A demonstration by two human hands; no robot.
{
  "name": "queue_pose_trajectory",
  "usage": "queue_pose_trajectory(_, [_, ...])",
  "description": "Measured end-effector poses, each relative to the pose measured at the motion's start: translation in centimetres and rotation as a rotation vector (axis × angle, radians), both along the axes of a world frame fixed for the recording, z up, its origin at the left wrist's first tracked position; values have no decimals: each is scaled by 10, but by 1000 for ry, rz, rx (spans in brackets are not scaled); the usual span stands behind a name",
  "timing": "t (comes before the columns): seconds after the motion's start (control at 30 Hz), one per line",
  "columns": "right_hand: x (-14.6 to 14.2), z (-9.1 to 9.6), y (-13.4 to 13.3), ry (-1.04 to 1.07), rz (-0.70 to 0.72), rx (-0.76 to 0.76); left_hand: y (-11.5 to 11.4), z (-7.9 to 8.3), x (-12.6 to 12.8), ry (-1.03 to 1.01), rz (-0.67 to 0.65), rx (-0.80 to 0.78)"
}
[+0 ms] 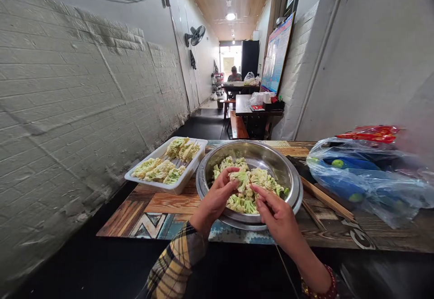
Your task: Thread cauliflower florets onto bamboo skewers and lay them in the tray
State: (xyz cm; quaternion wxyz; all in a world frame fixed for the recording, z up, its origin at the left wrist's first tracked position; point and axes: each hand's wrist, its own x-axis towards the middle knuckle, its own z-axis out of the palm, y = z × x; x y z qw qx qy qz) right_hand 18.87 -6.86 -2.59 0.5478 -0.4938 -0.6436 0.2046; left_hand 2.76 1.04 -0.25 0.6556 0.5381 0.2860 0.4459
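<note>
Over a wide steel bowl (292,172) full of cauliflower florets (267,181), my left hand (220,192) pinches a cauliflower floret (242,179) between thumb and fingers. My right hand (276,211), closed just to its right, grips a thin wooden skewer (250,180) whose upper end meets the floret. How far the skewer has gone in is hidden. To the left stands a white plastic tray (185,189) with skewered cauliflower (162,172) laid in two groups, sticks towards the middle.
Bundled bare skewers (327,198) lie right of the bowl on the wood-patterned table (169,204). Beyond them sits a clear plastic bag (366,181) with blue and green contents. A brick-textured wall (68,109) runs along the left. Farther back are another table (244,104) and a seated person (234,75).
</note>
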Motion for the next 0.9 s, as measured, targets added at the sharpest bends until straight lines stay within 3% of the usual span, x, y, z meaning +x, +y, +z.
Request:
queue_pose_trajectory(0.17, [5, 0, -1, 137, -51, -77, 0, 0, -1, -156, -44, -55])
queue_pose_trajectory(0.4, [2, 7, 6, -199, -43, 27, 2, 2, 0, -140, 12, -110])
queue_pose_trajectory(0.9, [2, 11, 5, -250, 100, 30, 3, 9, 5, -119, 23, -163])
